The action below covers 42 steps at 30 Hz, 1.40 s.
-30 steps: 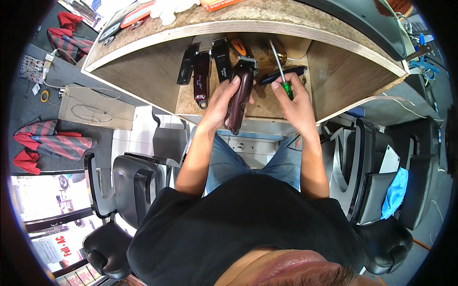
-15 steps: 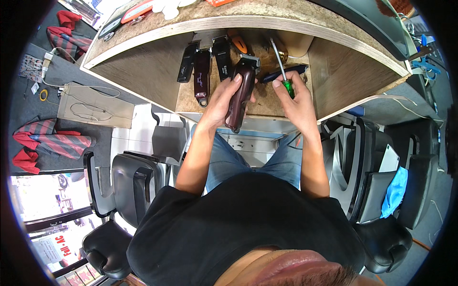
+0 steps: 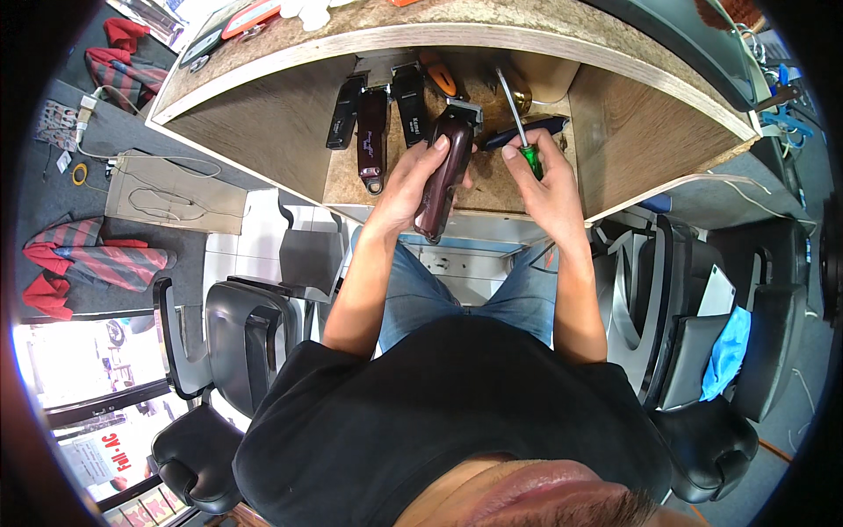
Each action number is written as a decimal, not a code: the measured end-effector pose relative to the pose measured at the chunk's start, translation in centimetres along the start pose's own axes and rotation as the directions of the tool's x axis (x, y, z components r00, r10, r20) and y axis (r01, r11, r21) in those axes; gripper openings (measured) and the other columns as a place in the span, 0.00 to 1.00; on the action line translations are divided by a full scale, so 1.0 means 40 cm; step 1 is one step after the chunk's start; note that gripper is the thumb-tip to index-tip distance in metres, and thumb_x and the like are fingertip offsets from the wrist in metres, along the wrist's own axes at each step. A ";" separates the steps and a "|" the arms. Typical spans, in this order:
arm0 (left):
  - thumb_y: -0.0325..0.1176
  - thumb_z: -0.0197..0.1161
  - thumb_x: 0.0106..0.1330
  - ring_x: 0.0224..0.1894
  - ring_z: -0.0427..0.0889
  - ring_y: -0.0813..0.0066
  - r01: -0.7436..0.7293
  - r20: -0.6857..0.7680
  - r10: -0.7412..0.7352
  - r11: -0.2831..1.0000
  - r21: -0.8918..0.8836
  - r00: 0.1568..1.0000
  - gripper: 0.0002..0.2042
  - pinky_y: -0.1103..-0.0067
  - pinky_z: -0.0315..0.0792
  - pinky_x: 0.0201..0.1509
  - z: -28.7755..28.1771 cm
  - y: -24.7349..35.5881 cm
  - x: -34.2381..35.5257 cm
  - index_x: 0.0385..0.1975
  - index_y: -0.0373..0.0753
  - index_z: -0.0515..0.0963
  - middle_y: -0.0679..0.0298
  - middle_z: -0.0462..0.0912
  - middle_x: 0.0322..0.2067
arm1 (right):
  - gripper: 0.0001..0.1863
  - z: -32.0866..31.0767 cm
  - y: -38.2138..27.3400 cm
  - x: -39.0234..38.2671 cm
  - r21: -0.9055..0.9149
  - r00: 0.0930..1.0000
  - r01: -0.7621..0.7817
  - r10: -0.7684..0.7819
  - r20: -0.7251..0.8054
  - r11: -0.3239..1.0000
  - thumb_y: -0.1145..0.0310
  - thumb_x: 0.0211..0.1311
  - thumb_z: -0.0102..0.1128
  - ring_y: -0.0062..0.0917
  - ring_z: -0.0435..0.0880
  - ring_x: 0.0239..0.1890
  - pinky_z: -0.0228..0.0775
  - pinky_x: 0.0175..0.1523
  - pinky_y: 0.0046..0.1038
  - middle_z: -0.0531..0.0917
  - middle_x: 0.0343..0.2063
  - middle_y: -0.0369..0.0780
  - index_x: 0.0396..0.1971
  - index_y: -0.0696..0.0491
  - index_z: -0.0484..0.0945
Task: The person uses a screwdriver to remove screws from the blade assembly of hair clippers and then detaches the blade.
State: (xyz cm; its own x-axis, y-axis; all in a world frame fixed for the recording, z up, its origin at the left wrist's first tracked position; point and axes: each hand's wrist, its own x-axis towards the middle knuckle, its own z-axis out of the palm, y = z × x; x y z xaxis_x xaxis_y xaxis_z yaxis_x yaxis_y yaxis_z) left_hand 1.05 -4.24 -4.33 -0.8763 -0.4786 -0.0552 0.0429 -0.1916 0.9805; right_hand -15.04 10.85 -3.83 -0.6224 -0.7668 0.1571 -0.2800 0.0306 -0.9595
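Observation:
My left hand [image 3: 411, 189] is closed around a dark maroon hair clipper [image 3: 448, 171], its metal blade end tilted up and away from me. In my right hand [image 3: 551, 189] is a screwdriver [image 3: 518, 119] with a green handle, pinched between thumb and fingers, its shaft slanting up and left. The screwdriver's tip stays apart from the clipper. Left of the held clipper, another maroon clipper [image 3: 371, 136] lies between two black clippers [image 3: 346, 114] [image 3: 409, 110]. Near my right fingertips lies a dark blue, long tool [image 3: 527, 133] whose kind I cannot make out.
The tools lie in an open wooden compartment [image 3: 632, 140] below a curved counter edge [image 3: 457, 37]. An orange-and-black tool [image 3: 439, 75] and a golden round object [image 3: 518, 95] sit at its back. Black salon chairs [image 3: 250, 342] [image 3: 702, 422] stand either side of me; a red-and-grey cloth [image 3: 97, 255] lies left.
Hardly anything differs. The clipper in my left hand has shifted very slightly, and fingertips show more beyond its right edge. My right hand and the screwdriver keep their place.

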 end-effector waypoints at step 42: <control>0.54 0.55 0.79 0.31 0.83 0.81 -0.030 0.115 0.031 0.999 -0.013 0.993 0.28 0.83 0.73 0.34 -0.012 -0.006 0.000 0.58 0.30 0.78 0.60 0.87 0.32 | 0.12 -0.004 -0.003 -0.003 -0.070 1.000 0.026 -0.026 0.013 0.997 0.61 0.74 0.64 0.19 0.69 0.28 0.66 0.36 0.26 0.74 0.22 0.37 0.42 0.55 0.79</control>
State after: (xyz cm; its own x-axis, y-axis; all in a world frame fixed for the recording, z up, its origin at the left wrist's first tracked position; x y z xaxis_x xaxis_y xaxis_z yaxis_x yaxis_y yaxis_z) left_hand 1.27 -4.58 -4.64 -0.9239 -0.3826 -0.0028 0.0751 -0.1885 0.9792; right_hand -15.05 11.05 -3.71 -0.6051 -0.7759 0.1785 -0.3470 0.0552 -0.9363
